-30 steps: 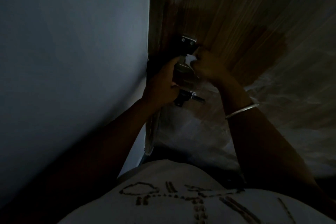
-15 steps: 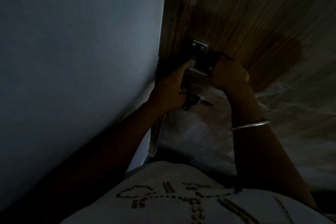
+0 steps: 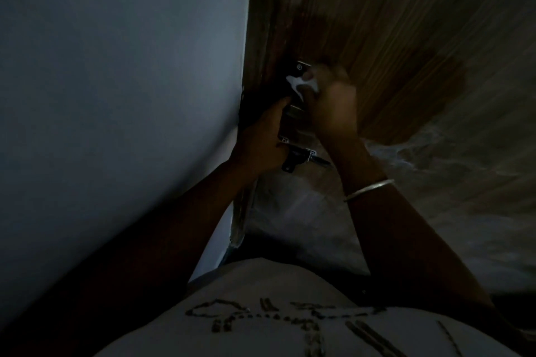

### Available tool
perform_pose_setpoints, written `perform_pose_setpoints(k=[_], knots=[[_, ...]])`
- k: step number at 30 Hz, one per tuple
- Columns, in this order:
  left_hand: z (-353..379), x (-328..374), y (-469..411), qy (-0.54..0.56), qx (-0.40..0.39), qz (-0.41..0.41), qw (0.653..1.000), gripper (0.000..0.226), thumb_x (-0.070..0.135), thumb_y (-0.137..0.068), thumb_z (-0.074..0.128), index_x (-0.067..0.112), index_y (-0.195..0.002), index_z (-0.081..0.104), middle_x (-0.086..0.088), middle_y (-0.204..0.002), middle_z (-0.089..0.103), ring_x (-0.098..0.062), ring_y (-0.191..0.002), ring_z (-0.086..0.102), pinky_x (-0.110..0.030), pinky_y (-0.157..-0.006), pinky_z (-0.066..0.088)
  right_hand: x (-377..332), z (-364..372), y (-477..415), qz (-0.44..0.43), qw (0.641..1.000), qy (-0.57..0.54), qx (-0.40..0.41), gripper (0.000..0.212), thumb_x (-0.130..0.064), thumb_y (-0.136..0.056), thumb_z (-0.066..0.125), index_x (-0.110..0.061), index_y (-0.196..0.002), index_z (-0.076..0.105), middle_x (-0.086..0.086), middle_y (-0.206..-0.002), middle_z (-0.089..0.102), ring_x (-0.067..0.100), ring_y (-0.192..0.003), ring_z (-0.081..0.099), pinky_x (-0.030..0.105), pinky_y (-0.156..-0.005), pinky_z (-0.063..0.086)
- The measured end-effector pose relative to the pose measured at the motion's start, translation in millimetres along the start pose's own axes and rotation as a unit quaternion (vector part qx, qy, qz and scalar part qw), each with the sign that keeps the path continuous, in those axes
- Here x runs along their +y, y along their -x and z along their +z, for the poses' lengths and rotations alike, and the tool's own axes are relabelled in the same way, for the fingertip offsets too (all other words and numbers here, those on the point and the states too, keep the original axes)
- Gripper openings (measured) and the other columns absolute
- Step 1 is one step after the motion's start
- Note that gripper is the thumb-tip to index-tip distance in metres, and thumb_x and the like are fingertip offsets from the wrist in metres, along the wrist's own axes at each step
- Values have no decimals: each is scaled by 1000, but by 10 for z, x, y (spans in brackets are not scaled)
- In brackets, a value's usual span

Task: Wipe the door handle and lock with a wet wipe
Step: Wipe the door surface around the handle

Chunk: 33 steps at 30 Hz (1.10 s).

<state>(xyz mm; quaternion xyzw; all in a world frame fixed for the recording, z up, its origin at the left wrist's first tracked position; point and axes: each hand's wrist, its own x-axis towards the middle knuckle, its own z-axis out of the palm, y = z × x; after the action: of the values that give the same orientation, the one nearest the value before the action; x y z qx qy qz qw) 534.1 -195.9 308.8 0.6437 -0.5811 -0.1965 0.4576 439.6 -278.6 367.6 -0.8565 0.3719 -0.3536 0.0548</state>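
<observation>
Two hands meet at a metal lock [image 3: 293, 122] on the edge of a brown wooden door [image 3: 406, 23], slightly toward twelve o'clock from the middle of a very dim view. The right hand [image 3: 333, 101] comes in from five o'clock with its fingers curled tightly round a white wipe [image 3: 298, 85]. It presses the wipe against the top of the lock, just below a screw head, and the hand is somewhat blurred. The wipe shows only as a small pale bunch at the hand's ten o'clock side, touching the metal. The left hand [image 3: 261, 139] reaches up from seven o'clock and lies against the lock's nine o'clock edge, with one digit stretched up along the plate. The rest of its fingers are lost in shadow, so whether it grips anything cannot be told. A dark latch [image 3: 290, 162] juts out at the lock's six o'clock, touching the left hand. Which part here is the handle is too dark to make out. A thin silver bangle [image 3: 368, 190] circles the right wrist. A plain grey-blue wall [image 3: 116, 66] fills the nine o'clock side, meeting the door along an upright line, and a pale shirt [image 3: 275, 313] with dark stitched marks lies at six o'clock.
</observation>
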Motion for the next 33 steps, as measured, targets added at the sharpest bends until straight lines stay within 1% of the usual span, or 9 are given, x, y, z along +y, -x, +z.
perform_pose_setpoints(k=[2,4,12,15,19,21,26,29,33], knots=[[-20,56,22,-19,6,8,1000,76,12,-77,65,10,-141,25,-14,-147,34,-27,-138,29,-41,-115,26,8,76,-49,-76,994,82,-16,22,-18,-84,60,1,-93,67,25,-96,62,35,-69,65,33,-55,53],[-26,59,22,-33,1,1,999,78,10,-77,66,9,-142,23,-14,-148,32,-27,-139,26,-40,-116,24,19,138,-98,-114,982,146,-24,25,-23,-82,58,0,-82,67,23,-81,64,33,-53,63,29,-42,50],[-53,121,11,-33,-55,-33,997,89,12,-78,69,16,-145,11,-11,-153,22,-25,-142,20,-35,-117,18,149,-100,-151,-89,979,120,136,27,-23,-87,54,-1,-76,65,18,-73,62,27,-52,59,28,-40,49],[-54,205,9,-29,-61,-42,997,88,13,-79,68,17,-145,10,-12,-153,22,-27,-141,22,-37,-116,20,232,-218,-156,-55,983,91,152,27,-25,-91,58,0,-82,67,21,-85,64,30,-61,63,32,-49,53],[-28,266,-7,-55,-42,-32,997,85,21,-78,69,15,-144,15,-13,-150,26,-29,-139,25,-48,-115,25,353,-77,48,-18,994,108,11,28,-24,-95,49,-4,-104,67,21,-108,61,35,-88,64,32,-69,50],[-23,284,-4,-53,-41,-33,997,84,22,-77,70,16,-143,19,-13,-149,30,-29,-137,29,-48,-113,29,405,2,150,-12,994,106,-29,35,-32,-96,44,-8,-105,68,21,-112,61,33,-88,65,30,-69,50],[-39,331,0,-50,-50,-45,996,78,20,-81,65,15,-143,18,-12,-150,28,-28,-138,27,-43,-115,26,322,-105,211,31,997,-9,72,16,-9,-86,62,-1,-97,70,25,-106,63,34,-88,65,30,-74,52],[-64,350,-83,-73,-30,-54,995,70,21,-83,61,19,-141,22,-10,-146,36,-28,-135,34,-43,-113,30,213,-216,220,45,990,-52,120,19,-5,-82,60,-3,-98,71,22,-103,63,27,-90,62,18,-77,42],[-65,503,-193,-33,-3,-8,999,61,23,-88,54,25,-141,24,-7,-144,42,-25,-130,42,-43,-109,36,141,-267,276,57,986,-126,92,24,-1,-83,61,-4,-105,70,18,-106,62,13,-92,55,0,-76,38]])
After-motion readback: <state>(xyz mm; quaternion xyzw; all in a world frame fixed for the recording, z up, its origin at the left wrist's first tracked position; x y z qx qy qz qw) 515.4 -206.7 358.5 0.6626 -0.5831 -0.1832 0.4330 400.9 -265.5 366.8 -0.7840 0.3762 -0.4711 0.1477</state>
